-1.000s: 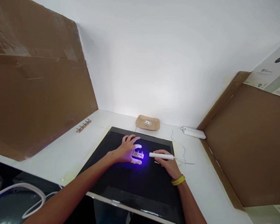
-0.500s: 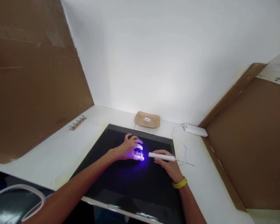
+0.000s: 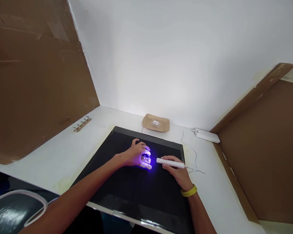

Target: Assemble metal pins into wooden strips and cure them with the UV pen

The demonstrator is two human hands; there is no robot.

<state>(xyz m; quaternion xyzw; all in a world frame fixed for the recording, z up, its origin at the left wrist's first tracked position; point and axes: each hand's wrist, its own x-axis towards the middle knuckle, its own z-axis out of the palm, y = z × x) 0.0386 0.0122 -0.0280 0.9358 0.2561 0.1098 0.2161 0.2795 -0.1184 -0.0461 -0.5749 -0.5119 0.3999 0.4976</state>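
My right hand [image 3: 177, 169] is closed around a white pen-shaped lamp [image 3: 170, 162], with a thin cable at its rear end. The lamp points left, casting violet light on my left hand [image 3: 135, 155]. White covers sit on my left thumb and forefinger, which curl around a small violet-lit piece [image 3: 146, 159]. Glare hides its exact kind and where the fingers touch it. Both hands are over a black mat [image 3: 127, 191], with a short gap between the lamp tip and the small piece.
Behind the mat is a brown paper tray [image 3: 163, 127] with a small labelled clear packet [image 3: 155, 123]. A white power strip [image 3: 207, 135] lies at the right, its thin cable nearby. A row of metal clips [image 3: 82, 124] is at the left. Cardboard panels [image 3: 44, 97] flank the white table.
My left thumb and forefinger have parted slightly, showing more of the small piece. The right hand still points the lamp at it. The camera view has shifted a little.
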